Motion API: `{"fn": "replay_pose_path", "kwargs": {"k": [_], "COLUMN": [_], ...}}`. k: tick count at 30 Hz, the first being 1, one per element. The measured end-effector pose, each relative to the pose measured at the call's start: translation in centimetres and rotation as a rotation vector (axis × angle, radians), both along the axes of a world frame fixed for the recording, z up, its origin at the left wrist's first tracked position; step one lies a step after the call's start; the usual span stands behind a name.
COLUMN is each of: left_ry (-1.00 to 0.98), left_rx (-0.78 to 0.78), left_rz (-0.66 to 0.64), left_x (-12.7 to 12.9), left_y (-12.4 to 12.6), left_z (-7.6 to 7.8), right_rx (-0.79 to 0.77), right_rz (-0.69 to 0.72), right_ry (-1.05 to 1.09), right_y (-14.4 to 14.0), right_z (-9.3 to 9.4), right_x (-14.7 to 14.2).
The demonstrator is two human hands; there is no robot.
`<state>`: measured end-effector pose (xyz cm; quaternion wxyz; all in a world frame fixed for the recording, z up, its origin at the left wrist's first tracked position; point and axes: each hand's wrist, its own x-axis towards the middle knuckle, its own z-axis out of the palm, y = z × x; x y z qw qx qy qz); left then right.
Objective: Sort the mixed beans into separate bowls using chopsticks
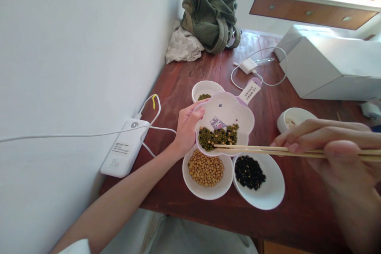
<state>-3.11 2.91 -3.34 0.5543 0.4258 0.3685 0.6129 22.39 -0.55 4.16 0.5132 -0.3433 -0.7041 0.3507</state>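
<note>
- Our left hand (187, 129) grips the flower-shaped white-and-lilac dish of mixed beans (225, 123) by its left rim.
- Our right hand (333, 143) pinches wooden chopsticks (262, 150), tips at the dish's near edge.

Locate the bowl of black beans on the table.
In the head view, the bowl of black beans sits near the table's front edge, right of the soybean bowl, just below the chopsticks.

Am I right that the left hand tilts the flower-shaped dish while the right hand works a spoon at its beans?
Not quite: the right hand holds chopsticks, not a spoon, as the head view shows. The left hand does tilt the flower-shaped dish of beans.
</note>
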Motion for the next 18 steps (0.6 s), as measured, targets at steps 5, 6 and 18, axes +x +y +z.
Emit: {"fn": "replay_pose_path", "kwargs": {"k": [5,6,18], "left_ry": [-0.012,-0.016,0.042], "left_rx": [0.000,-0.003,0.009], "left_rz": [-0.015,-0.017,0.022], "left_x": [0.0,0.0,-0.3], "left_y": [-0.1,-0.1,-0.2], "left_z": [0.2,0.2,0.3], "right_rx": [0.009,0.013,-0.029], "right_rz": [0.161,0.196,0.366], "right_ry": [-0.174,-0.207,-0.482], "right_y": [0.4,0.6,1.3], "right_z": [1.2,1.4,3.0], "right_x": [-3.5,-4.4,-5.5]}}
